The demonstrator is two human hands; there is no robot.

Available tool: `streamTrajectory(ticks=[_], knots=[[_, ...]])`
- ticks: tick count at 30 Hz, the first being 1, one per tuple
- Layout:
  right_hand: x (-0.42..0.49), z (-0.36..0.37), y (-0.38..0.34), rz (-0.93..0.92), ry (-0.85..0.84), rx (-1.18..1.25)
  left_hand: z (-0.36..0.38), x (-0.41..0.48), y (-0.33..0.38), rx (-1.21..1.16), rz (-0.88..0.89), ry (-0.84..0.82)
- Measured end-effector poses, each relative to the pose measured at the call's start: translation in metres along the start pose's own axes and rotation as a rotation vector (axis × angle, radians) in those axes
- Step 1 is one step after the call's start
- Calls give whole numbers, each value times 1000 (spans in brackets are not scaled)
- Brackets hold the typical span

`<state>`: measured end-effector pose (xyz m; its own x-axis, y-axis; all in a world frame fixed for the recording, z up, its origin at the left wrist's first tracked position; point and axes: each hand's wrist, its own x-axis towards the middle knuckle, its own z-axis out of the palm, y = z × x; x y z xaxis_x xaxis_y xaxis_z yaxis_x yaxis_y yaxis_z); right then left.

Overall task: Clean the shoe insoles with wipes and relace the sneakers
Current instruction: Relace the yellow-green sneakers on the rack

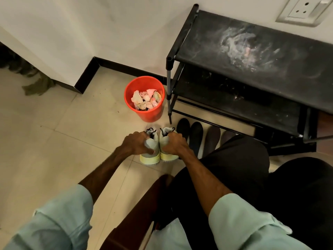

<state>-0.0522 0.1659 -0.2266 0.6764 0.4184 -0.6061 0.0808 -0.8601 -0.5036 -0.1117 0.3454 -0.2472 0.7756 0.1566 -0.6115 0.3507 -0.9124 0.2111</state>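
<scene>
Gripping both sneakers at the heel: the left hand [137, 144] has its fingers curled over the heel collar of the left sneaker [151, 156], and the right hand [175, 144] does the same on the right sneaker [168, 156]. Each grip is closed round its own shoe, with the thumb side toward the gap between the pair. The sneakers stand upright on the tiled floor [72, 123], side by side and almost touching, yellow heels toward the person and toes toward the red pail [145, 115]. Judgement: holding them by the heel lets both be set down or squared up together as a pair. Dark laces [151, 131] show at the tongues; how fully they are threaded cannot be told. The pail sits just beyond the toes and holds crumpled wipes [143, 101], which suggests the wiping is largely done. Just right of the sneakers, under the black shoe rack [234, 51], lie four dark flat shapes [196, 134], possibly insoles; not certain. Pose: seated, both forearms stretched forward and down, converging on the shoes, wrists fairly straight, knuckles up, pale sleeves [63, 222] pushed up the forearms.
</scene>
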Motion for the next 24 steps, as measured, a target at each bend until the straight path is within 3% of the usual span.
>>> streamTrajectory(ticks=[14,24], knots=[[15,6,4,-42,-65,-72,14,0,-14,-37,-14,54],[54,29,20,-64,-65,-178,49,18,-35,-183,-137,28]])
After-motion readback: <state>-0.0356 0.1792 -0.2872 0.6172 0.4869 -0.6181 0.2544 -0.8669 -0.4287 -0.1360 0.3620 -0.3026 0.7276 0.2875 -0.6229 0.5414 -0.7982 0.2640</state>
